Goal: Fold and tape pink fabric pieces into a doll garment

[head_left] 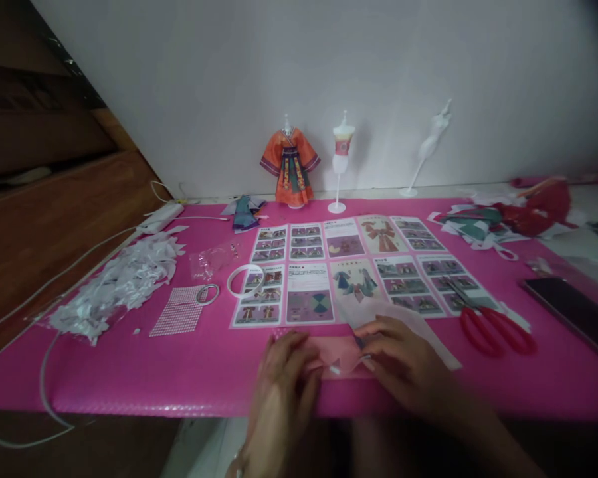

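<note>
A small peach-pink piece of fabric (336,347) lies at the table's front edge, between my two hands. My left hand (285,372) is closed on its left end, fingers bent over it and thumb close by. At the other end, my right hand (403,352) pinches the fabric near a dark corner. A small white bit (334,370) shows on the fabric's lower part. Beyond my right hand, a pale sheet (428,332) reaches out from underneath it. Red-handled scissors (496,328) rest to the right.
Printed instruction sheets (309,305) cover the middle. Behind them stand a doll form in an orange robe (293,166) and two white forms. White scraps (119,285), tape rolls (244,281) and a bead sheet (179,311) lie left; a phone (573,315) and fabric scraps (528,212) right.
</note>
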A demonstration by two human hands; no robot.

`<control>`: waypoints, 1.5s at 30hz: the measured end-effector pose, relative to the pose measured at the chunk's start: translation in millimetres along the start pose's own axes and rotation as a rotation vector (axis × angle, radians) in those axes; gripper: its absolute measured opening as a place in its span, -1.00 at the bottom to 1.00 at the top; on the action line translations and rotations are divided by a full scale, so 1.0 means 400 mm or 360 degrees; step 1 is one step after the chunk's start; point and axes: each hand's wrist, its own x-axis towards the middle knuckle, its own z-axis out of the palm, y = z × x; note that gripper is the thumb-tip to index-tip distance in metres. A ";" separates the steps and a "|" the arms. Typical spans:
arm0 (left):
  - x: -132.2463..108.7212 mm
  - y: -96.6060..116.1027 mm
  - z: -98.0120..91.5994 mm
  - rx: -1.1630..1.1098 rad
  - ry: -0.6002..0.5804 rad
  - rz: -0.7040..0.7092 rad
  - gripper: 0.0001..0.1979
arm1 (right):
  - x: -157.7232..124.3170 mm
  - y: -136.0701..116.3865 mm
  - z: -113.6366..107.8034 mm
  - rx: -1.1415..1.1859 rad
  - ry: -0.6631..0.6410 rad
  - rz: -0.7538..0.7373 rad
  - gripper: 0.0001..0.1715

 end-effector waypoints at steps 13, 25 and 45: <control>-0.003 0.001 0.004 -0.0126 -0.0010 -0.0150 -0.78 | 0.002 -0.016 0.003 0.0067 0.0081 0.0015 -0.88; 0.003 -0.007 -0.026 -0.0189 -0.0058 -0.0210 -0.79 | -0.028 -0.004 0.016 -0.0105 -0.0140 -0.0212 -0.78; -0.014 -0.006 -0.063 0.0369 -0.0011 -0.0477 -0.69 | 0.007 -0.051 0.002 0.0039 -0.0062 -0.0089 -0.76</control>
